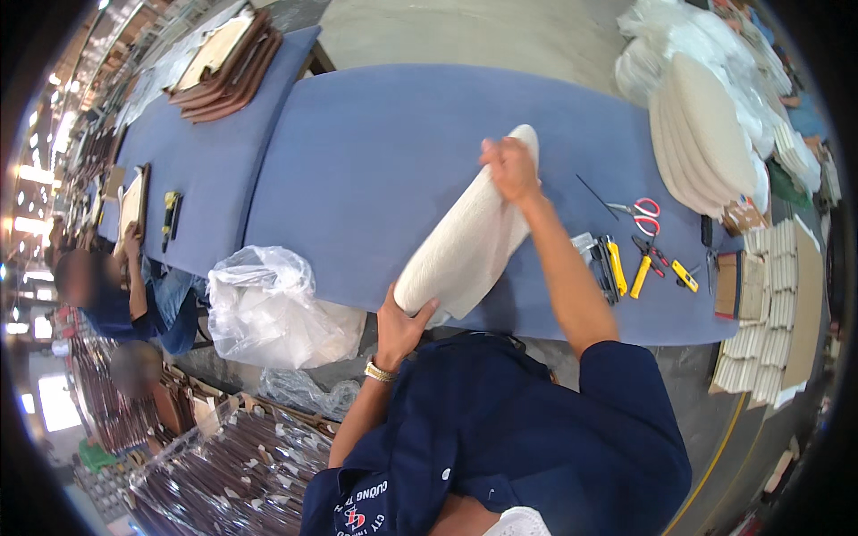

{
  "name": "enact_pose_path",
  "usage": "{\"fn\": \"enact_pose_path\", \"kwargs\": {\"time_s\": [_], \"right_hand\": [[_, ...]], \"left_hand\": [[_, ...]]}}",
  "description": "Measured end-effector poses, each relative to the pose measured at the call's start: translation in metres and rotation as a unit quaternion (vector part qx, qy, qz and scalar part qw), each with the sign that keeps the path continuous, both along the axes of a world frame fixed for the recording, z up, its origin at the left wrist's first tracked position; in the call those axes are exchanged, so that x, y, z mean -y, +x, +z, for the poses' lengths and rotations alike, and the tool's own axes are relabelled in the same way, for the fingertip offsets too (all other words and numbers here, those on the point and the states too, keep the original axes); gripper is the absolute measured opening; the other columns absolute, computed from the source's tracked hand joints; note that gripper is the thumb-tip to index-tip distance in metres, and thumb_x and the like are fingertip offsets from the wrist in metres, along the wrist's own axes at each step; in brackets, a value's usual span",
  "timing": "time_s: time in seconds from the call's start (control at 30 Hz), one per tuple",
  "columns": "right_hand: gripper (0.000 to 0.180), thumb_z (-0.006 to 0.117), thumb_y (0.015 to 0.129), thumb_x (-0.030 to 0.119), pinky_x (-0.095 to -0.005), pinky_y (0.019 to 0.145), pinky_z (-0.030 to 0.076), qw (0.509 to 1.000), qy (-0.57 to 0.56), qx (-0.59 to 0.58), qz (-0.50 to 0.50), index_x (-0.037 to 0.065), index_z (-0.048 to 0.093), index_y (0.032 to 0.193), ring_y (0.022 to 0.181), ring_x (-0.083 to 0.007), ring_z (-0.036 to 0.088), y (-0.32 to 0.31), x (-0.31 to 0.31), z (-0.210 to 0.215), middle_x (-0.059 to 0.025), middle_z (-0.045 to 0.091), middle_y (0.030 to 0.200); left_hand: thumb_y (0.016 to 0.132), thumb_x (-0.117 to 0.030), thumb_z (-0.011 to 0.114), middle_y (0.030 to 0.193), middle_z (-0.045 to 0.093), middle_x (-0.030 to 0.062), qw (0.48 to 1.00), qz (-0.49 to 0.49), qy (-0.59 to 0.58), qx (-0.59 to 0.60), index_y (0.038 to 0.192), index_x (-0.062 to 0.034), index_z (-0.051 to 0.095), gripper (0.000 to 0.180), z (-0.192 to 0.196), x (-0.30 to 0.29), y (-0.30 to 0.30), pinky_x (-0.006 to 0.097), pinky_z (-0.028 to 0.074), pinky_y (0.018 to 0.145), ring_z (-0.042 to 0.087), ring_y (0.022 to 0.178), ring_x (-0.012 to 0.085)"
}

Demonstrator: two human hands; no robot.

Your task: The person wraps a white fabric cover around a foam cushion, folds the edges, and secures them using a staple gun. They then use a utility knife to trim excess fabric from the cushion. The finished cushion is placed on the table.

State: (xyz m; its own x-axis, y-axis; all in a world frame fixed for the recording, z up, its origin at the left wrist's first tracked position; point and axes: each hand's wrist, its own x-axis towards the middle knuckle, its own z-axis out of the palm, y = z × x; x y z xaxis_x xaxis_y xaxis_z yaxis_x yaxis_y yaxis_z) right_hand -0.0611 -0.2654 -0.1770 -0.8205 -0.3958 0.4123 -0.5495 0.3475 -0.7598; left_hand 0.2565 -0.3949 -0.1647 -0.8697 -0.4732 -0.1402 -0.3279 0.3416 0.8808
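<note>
A cream, textured fabric-covered seat pad (460,241) is held up on edge at a slant over the blue-covered table (357,143). My left hand (404,326) grips its lower, near end, the thumb on the side facing me and the other fingers partly hidden. Farther up, my right hand (512,171) is closed on the pad's upper edge near the far end, a little blurred. A loose flap of fabric hangs from the pad's right side. The pad's far side is out of sight.
To the right lie red-handled scissors (645,210), pliers (641,275), a yellow cutter (685,275) and a staple gun (612,268). Several cream pads (702,134) are stacked beyond. A plastic bag (259,304) hangs at the near left edge. Brown pads (223,71) and a co-worker (125,286) are left.
</note>
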Motion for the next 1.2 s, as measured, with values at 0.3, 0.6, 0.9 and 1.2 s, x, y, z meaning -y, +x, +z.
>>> {"fn": "enact_pose_path", "kwargs": {"time_s": [0.3,0.6,0.9,1.2], "right_hand": [[0.040,0.057,0.102,0.025,-0.0459,0.119,0.035,0.967,-0.184,0.052,-0.169,0.002,0.065,0.133,0.142,-0.0379,0.048,0.037,-0.046,-0.062,-0.0231,0.056,0.147],[0.057,0.035,0.110,0.043,-0.0400,0.106,0.043,0.884,-0.287,0.344,-0.133,-0.001,0.070,0.120,0.119,-0.0309,0.061,-0.073,-0.038,-0.090,-0.0190,0.069,0.125],[0.018,0.062,0.091,0.020,-0.0536,0.112,0.039,0.960,-0.213,-0.166,0.077,0.008,0.074,0.096,0.105,-0.0342,0.066,-0.001,-0.051,0.145,-0.0096,0.072,0.100],[0.024,0.062,0.092,0.026,-0.0470,0.107,0.044,0.942,-0.155,-0.248,0.163,0.010,0.077,0.101,0.110,-0.0265,0.068,0.165,-0.044,0.168,-0.0053,0.075,0.112]], "left_hand": [[0.082,-0.047,0.081,0.135,0.060,0.0329,0.958,-0.222,-0.129,0.130,0.156,0.0044,0.029,0.104,0.000,-0.032,-0.090,0.051,0.051,0.101,0.062,0.121,0.0487],[0.085,-0.031,0.074,0.124,0.067,0.0311,0.950,-0.221,-0.208,0.074,0.151,0.0053,0.039,0.083,0.029,-0.075,-0.232,0.049,0.053,0.095,0.067,0.112,0.0453],[0.081,-0.016,0.081,0.127,0.065,0.0281,0.974,-0.182,-0.081,-0.113,0.151,0.0067,0.034,0.088,0.113,-0.054,-0.116,0.046,0.054,0.096,0.068,0.115,0.0394],[0.088,-0.025,0.075,0.145,0.056,0.0162,0.947,-0.237,0.188,-0.109,0.152,-0.0033,0.039,0.077,0.077,-0.042,-0.028,0.043,0.048,0.109,0.057,0.134,0.0308]]}}
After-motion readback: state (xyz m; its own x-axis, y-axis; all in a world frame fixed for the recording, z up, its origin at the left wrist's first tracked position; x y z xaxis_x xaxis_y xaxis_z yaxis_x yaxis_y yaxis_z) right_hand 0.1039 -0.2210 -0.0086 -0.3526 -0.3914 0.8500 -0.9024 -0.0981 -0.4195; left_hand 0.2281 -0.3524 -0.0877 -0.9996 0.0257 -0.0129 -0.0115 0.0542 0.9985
